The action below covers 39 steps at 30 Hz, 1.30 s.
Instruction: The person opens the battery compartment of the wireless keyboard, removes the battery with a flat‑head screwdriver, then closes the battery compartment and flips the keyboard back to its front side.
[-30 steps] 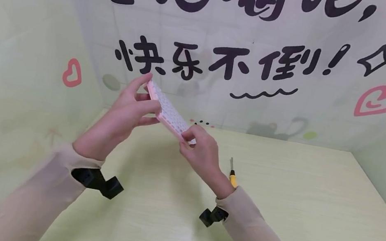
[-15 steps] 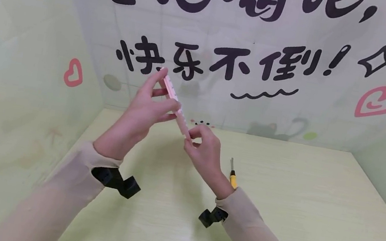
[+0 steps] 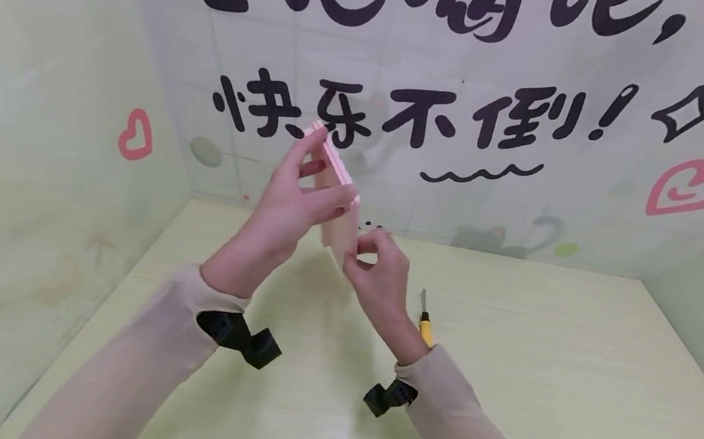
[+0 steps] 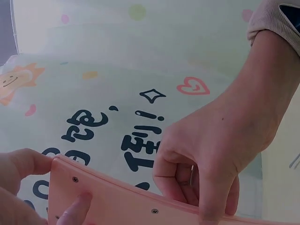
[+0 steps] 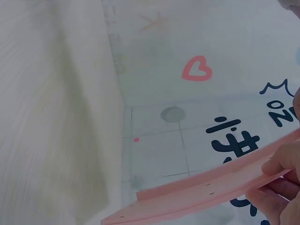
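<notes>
A pink keyboard (image 3: 339, 235) is held aloft above the table, steeply tilted, its underside facing me in the head view. Small screws dot that pink underside (image 4: 122, 201) in the left wrist view; the keys are hidden. My left hand (image 3: 288, 202) grips the upper end, fingers spread across the edge and back. At the lower end, my right hand (image 3: 382, 273) pinches the edge between thumb and fingers. The right wrist view shows the keyboard (image 5: 201, 190) from its side, bowed slightly, with the left hand's fingers (image 5: 283, 159) on it.
A screwdriver (image 3: 425, 325) with a yellow handle lies on the pale table (image 3: 541, 369), just beyond my right wrist. A printed backdrop (image 3: 383, 57) with black lettering stands behind the table, and side panels (image 3: 20, 200) enclose it.
The keyboard has turned from showing its white keys, through edge-on, to showing its pink underside. My left hand has moved right and slightly up; the right hand has shifted only a little.
</notes>
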Each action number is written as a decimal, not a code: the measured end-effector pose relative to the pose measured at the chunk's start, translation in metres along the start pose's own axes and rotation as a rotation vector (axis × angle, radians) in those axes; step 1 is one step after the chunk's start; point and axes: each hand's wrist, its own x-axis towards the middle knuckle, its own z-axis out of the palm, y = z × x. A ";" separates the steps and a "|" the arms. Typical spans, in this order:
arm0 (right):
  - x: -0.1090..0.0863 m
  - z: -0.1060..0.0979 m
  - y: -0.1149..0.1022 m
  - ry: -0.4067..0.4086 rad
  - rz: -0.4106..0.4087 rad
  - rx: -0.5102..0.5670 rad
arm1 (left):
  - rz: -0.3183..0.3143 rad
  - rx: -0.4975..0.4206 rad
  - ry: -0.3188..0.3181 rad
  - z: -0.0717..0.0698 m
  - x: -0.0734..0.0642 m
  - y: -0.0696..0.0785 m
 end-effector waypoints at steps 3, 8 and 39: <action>0.000 -0.001 0.002 0.015 0.017 0.018 | 0.017 0.028 0.018 0.005 0.001 -0.004; 0.000 -0.001 0.002 -0.004 0.036 0.021 | 0.069 0.126 0.073 0.010 0.003 -0.015; -0.006 -0.006 -0.023 0.079 0.225 0.151 | 0.155 0.179 0.112 0.032 0.024 -0.060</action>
